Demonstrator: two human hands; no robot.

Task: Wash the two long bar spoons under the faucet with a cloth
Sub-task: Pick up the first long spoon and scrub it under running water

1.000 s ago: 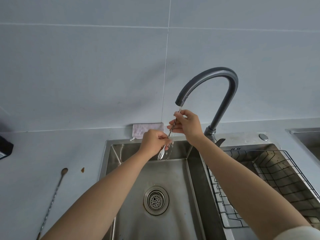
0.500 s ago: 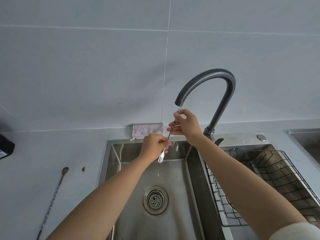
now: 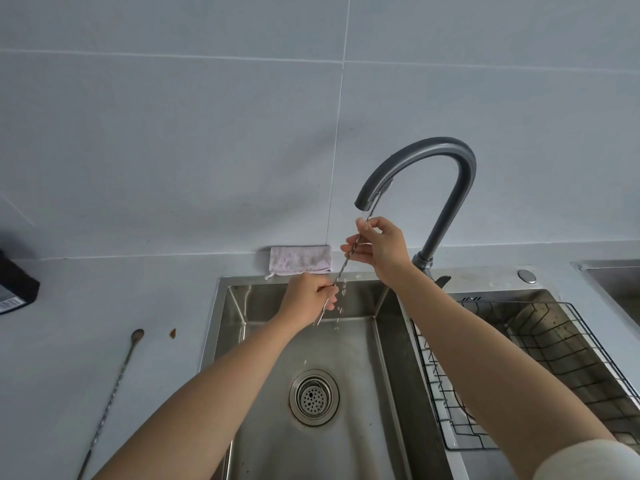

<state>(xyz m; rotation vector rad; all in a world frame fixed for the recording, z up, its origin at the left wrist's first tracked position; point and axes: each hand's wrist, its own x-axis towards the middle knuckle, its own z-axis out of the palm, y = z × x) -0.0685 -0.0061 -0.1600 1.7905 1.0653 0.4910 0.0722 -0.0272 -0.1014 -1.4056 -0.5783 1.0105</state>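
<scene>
1. Under the spout of the faucet (image 3: 446, 174), one long bar spoon (image 3: 343, 271) hangs tilted, with its top end just below the spout and its lower end over the sink basin (image 3: 346, 445).
2. The right hand (image 3: 381, 247) pinches the upper stem with curled fingers. The left hand (image 3: 306, 301) is closed around the lower stem, and only the tip comes out below it.
3. Below the faucet, the steel basin holds a round drain strainer (image 3: 314, 397), and water drops fall beside the held spoon.
4. Right of the faucet, a second basin holds a black wire rack (image 3: 519, 375).
5. Far left of the faucet, the second bar spoon (image 3: 114, 393) lies flat on the counter (image 3: 69, 341), apart from both hands, its bowl toward the wall.
6. Left of the faucet, a folded pale lilac cloth (image 3: 300, 259) lies against the wall, just behind the sink rim.
7. At the far left edge, a black box (image 3: 15, 285) has a white label, too small to read.
8. The counter is pale grey and the wall has large pale tiles. A small brown spot (image 3: 172, 333) lies beside the spoon bowl.
</scene>
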